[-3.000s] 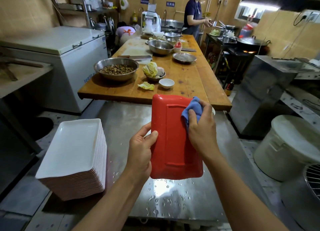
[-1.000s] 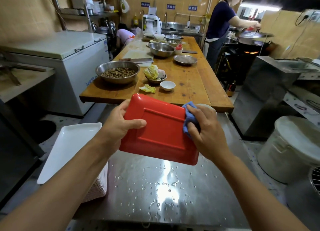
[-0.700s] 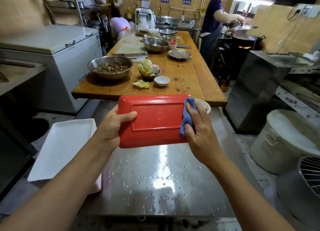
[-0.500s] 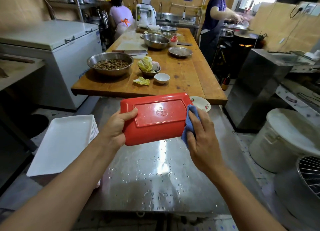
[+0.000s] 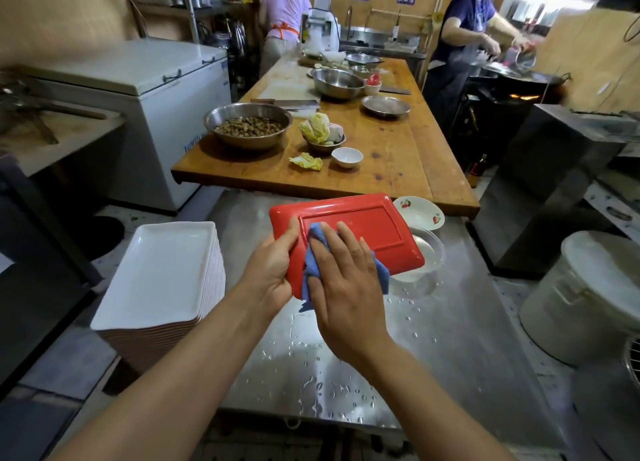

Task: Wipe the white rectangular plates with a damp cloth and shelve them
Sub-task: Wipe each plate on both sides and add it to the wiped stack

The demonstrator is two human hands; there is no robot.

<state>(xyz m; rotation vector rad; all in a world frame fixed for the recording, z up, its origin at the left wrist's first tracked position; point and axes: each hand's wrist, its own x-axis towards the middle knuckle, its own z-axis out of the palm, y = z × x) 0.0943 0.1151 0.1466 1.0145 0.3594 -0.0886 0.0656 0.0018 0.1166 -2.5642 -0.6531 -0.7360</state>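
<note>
Red plate (image 5: 374, 225), blue cloth (image 5: 313, 270), white stacked plates (image 5: 162, 273), and a seemingly cherry-patterned white bowl (image 5: 420, 213).

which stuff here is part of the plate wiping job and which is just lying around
In the job: red-backed plate, blue cloth, left hand, right hand, stack of white plates.

Lying about: cherry-print bowl, peanut bowl, small white bowl, cabbage leaf.

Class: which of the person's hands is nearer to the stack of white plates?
Left. The left hand grips the red plate's near-left edge, closest to the stack of white plates; the right hand presses the blue cloth farther right.
</note>
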